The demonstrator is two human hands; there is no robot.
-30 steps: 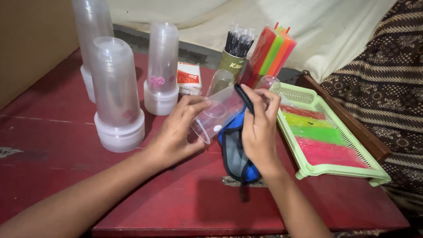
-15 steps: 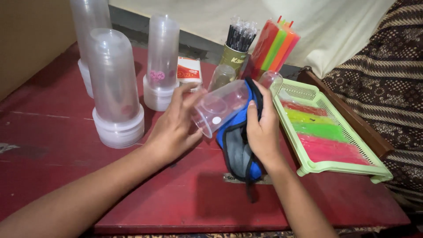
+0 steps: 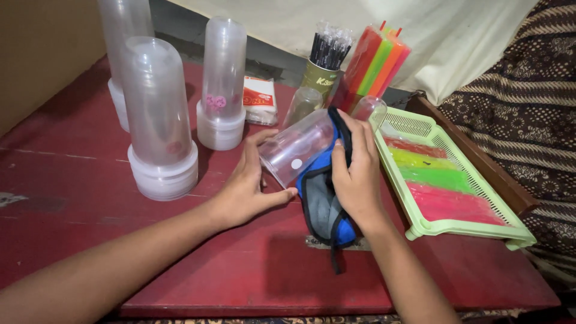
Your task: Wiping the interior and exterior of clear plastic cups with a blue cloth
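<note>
1. A worn red table (image 3: 90,240) fills the frame, with tall clear cup stacks (image 3: 159,120) at upper left and a green tray (image 3: 456,225) at right.
2. At centre, the left hand (image 3: 246,189) cradles a tilted clear cup (image 3: 297,155), fingers curled round its base.
3. The right hand (image 3: 358,174) presses a blue cloth (image 3: 324,204) against the cup, fingers together; wiping seems underway.
4. Turning the cup calls for a firm grip.
5. The cup's far rim is hidden, possibly inside the cloth.

— What do we see of our own arms?
— Both are bare to the picture's lower edge, with no sleeves or gloves. Our left hand (image 3: 243,192) and right hand (image 3: 359,177) carry no rings, watch or bands, and the fingers (image 3: 342,171) are uncovered.
</note>
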